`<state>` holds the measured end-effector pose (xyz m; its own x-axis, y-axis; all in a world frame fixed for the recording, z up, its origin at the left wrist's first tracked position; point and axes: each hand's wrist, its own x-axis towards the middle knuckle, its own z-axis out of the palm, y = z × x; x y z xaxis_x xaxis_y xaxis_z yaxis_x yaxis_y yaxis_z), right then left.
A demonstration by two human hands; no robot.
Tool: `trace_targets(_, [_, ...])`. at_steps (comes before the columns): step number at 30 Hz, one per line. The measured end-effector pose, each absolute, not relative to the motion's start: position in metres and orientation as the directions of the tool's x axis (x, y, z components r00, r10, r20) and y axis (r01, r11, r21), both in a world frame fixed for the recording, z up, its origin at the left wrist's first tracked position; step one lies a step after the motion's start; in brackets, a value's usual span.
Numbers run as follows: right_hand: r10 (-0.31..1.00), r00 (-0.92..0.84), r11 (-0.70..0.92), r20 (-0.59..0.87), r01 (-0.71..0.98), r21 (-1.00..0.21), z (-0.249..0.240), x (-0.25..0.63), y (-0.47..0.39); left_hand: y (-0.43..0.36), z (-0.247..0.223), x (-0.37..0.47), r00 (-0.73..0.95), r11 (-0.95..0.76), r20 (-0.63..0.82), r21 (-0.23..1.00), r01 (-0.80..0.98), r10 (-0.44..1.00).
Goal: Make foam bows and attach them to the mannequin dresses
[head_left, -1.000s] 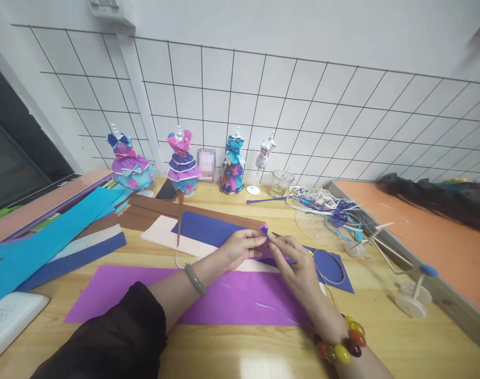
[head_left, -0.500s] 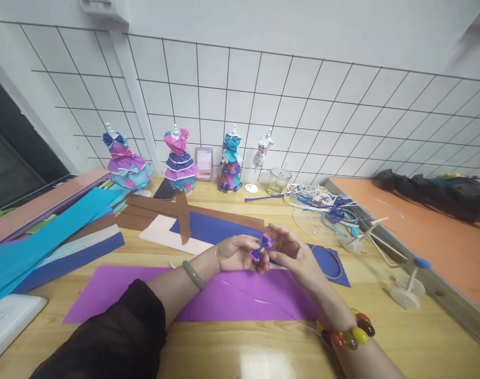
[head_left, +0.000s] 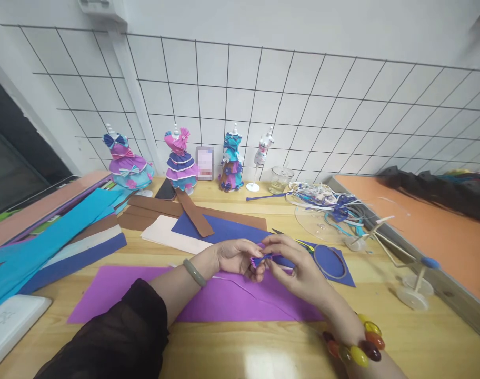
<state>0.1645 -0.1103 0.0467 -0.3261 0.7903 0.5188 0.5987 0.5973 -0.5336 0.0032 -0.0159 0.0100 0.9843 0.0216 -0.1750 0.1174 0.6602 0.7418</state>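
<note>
The left hand [head_left: 240, 258] and right hand [head_left: 299, 266] are pinching a small pleated purple-and-blue bow [head_left: 257, 261], narrow grips partly hiding it; yellow-handled scissors [head_left: 305, 245] are lying beyond, a long purple sheet [head_left: 125, 295] below.

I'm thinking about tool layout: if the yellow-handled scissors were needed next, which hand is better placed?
Probably the right hand: the scissors lie just beyond it. The left hand is farther away, with the right hand in between. Both are at the blue-and-purple bow, though.
</note>
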Motion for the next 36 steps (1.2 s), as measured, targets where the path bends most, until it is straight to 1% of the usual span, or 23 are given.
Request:
trace_targets(5, [0.759, -0.336, 0.627, 0.558, 0.607, -0.488, 0.045, 0.165, -0.109, -0.017, 0.011, 0.002, 0.985, 0.655, -0.161, 0.751, 0.083, 0.061])
trace_targets(9, [0.757, -0.341, 0.623, 0.557, 0.633, -0.459, 0.046, 0.165, -0.109, -0.016, 0.01, 0.001, 0.978, 0.613, -0.185, 0.785, 0.086, 0.1])
trace_targets(11, [0.769, -0.334, 0.596, 0.546, 0.684, -0.421, 0.046, 0.168, -0.108, -0.015, 0.011, 0.002, 0.963, 0.565, -0.202, 0.822, 0.066, 0.181])
trace_targets(12, [0.776, -0.331, 0.577, 0.537, 0.716, -0.393, 0.045, 0.17, -0.107, -0.015, 0.012, 0.004, 0.945, 0.53, -0.199, 0.848, 0.033, 0.259])
trace_targets(13, [0.782, -0.328, 0.558, 0.53, 0.747, -0.361, 0.045, 0.172, -0.106, -0.015, 0.013, 0.005, 0.916, 0.477, -0.182, 0.879, -0.012, 0.358])
trace_targets(15, [0.791, -0.329, 0.522, 0.516, 0.803, -0.288, 0.043, 0.176, -0.104, -0.016, 0.018, 0.009, 0.819, 0.297, -0.104, 0.951, -0.084, 0.565])
trace_targets(16, [0.795, -0.33, 0.505, 0.509, 0.825, -0.253, 0.042, 0.178, -0.103, -0.018, 0.02, 0.011, 0.763, 0.167, -0.042, 0.982, -0.087, 0.645])
trace_targets(17, [0.801, -0.331, 0.488, 0.499, 0.844, -0.223, 0.041, 0.179, -0.102, -0.02, 0.023, 0.012, 0.718, 0.015, 0.031, 0.998, -0.058, 0.695])
trace_targets(18, [0.807, -0.329, 0.471, 0.49, 0.859, -0.199, 0.041, 0.18, -0.101, -0.023, 0.026, 0.013, 0.684, -0.15, 0.125, 0.988, -0.023, 0.718])
trace_targets(19, [0.814, -0.326, 0.457, 0.48, 0.871, -0.182, 0.041, 0.181, -0.1, -0.026, 0.028, 0.013, 0.663, -0.324, 0.232, 0.946, 0.018, 0.712])
trace_targets(21, [0.824, -0.322, 0.439, 0.466, 0.883, -0.165, 0.041, 0.18, -0.1, -0.031, 0.031, 0.013, 0.657, -0.604, 0.41, 0.792, 0.086, 0.632])
trace_targets(23, [0.827, -0.319, 0.433, 0.462, 0.887, -0.163, 0.041, 0.179, -0.1, -0.035, 0.03, 0.014, 0.674, -0.747, 0.491, 0.65, 0.139, 0.552])
trace_targets(26, [0.835, -0.312, 0.425, 0.452, 0.889, -0.17, 0.042, 0.177, -0.101, -0.036, 0.024, 0.015, 0.686, -0.829, 0.527, 0.52, 0.206, 0.501])
trace_targets(29, [0.842, -0.303, 0.412, 0.446, 0.895, -0.169, 0.042, 0.176, -0.101, -0.032, 0.018, 0.016, 0.686, -0.865, 0.551, 0.435, 0.251, 0.476])
trace_targets(33, [0.849, -0.292, 0.403, 0.442, 0.897, -0.183, 0.042, 0.176, -0.101, -0.029, 0.015, 0.016, 0.696, -0.896, 0.575, 0.367, 0.25, 0.43])
trace_targets(36, [0.853, -0.275, 0.404, 0.443, 0.886, -0.229, 0.04, 0.176, -0.101, -0.027, 0.014, 0.015, 0.687, -0.9, 0.59, 0.359, 0.247, 0.424])
